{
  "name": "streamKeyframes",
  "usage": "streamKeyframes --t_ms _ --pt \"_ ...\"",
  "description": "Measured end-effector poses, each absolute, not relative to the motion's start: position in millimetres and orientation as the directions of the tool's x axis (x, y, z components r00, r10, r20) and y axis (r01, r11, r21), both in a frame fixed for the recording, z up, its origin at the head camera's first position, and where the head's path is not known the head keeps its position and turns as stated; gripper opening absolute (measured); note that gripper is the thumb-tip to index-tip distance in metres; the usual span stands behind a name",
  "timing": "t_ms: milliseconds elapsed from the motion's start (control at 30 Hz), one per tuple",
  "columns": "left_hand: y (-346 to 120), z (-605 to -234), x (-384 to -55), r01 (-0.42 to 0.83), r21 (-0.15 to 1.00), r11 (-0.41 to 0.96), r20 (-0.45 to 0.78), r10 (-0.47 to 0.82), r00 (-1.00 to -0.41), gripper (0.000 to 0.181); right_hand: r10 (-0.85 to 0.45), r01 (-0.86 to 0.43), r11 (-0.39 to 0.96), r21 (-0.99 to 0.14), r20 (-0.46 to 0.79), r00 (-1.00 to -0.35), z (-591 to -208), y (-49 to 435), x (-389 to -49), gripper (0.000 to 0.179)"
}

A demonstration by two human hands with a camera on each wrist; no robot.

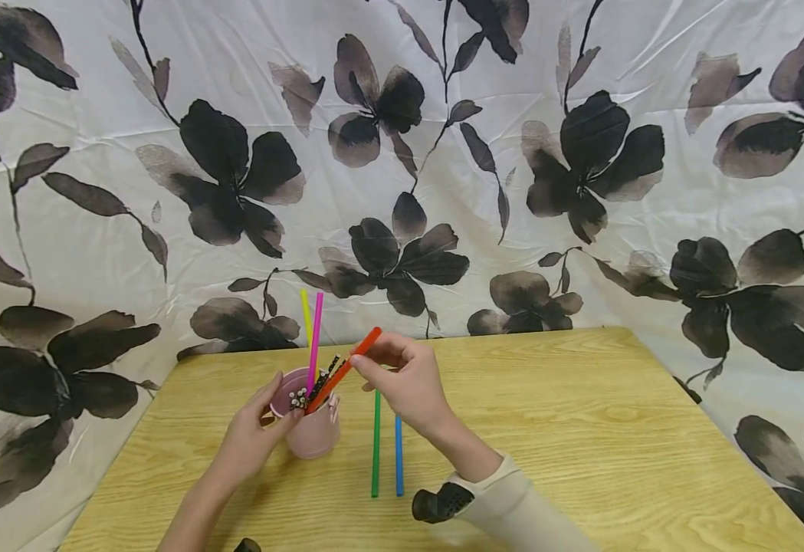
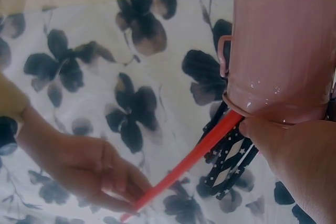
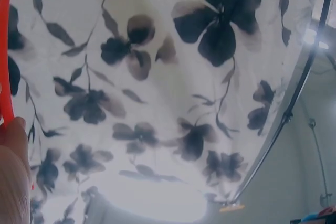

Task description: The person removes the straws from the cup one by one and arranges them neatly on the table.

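Observation:
My left hand [image 1: 250, 433] grips a small pink bucket [image 1: 313, 441] at its rim, tilting it on the table; in the left wrist view the thumb lies at the rim of the bucket [image 2: 283, 45]. My right hand [image 1: 411, 383] pinches the upper end of a red straw [image 1: 348, 365]. The straw's lower end is at the bucket's mouth, close to my left thumb. A yellow straw [image 1: 306, 310] and a magenta straw [image 1: 316, 326] stand in the bucket. Black-and-white patterned straws [image 2: 231, 166] lean beside the red one.
A green straw [image 1: 375, 452] and a blue straw [image 1: 398, 460] lie side by side on the wooden table [image 1: 581, 429], right of the bucket. Behind the table hangs a white cloth [image 1: 484, 230] with dark flowers.

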State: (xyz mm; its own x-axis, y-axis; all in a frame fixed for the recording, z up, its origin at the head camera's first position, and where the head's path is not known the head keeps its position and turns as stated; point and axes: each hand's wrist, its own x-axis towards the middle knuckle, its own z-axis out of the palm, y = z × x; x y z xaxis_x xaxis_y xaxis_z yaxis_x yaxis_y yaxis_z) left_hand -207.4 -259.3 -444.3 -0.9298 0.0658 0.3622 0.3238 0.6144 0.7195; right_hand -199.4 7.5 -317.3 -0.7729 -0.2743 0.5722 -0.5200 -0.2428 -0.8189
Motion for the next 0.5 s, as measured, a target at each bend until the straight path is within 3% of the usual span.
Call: streamKeyframes --t_ms 267,500 --pt "-259 -444 -207 0.333 0.718 0.612 0.36 0.084 -0.929 0.072 -0.114 -0.59 -0.354 -0.726 0.659 -0.743 -303 39 -208 0.017" --pt "-261 -440 -205 0.388 0.674 0.629 0.389 0.144 -0.91 0.066 -0.012 -0.615 -0.358 -0.703 0.662 -0.749 -293 68 -215 0.016"
